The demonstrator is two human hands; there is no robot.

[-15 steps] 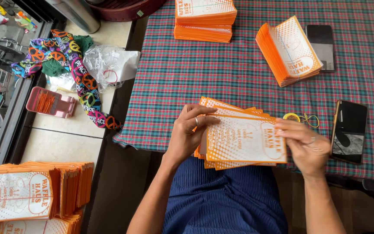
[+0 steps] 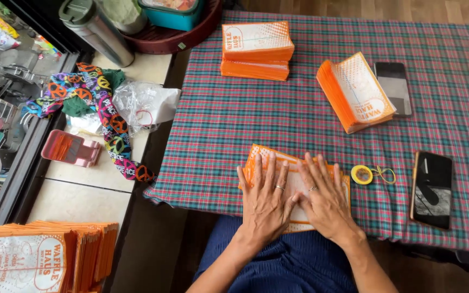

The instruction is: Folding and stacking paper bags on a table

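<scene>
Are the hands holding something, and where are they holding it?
Nothing is gripped. The left hand and right hand lie flat, fingers spread, pressing down on top of a stack of orange paper bags on the table.

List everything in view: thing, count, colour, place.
paper bag stack under the hands: one, orange and white, table's near edge
other bag stacks: three, orange and white; two on table, one lower left
phones: two, dark, table's right
rubber bands: few, yellow, right of hands
tablecloth: one, red-green plaid
patterned cloth: one, multicolour, counter
flask: one, grey, top left
left hand: flat on stack
right hand: flat on stack
</scene>
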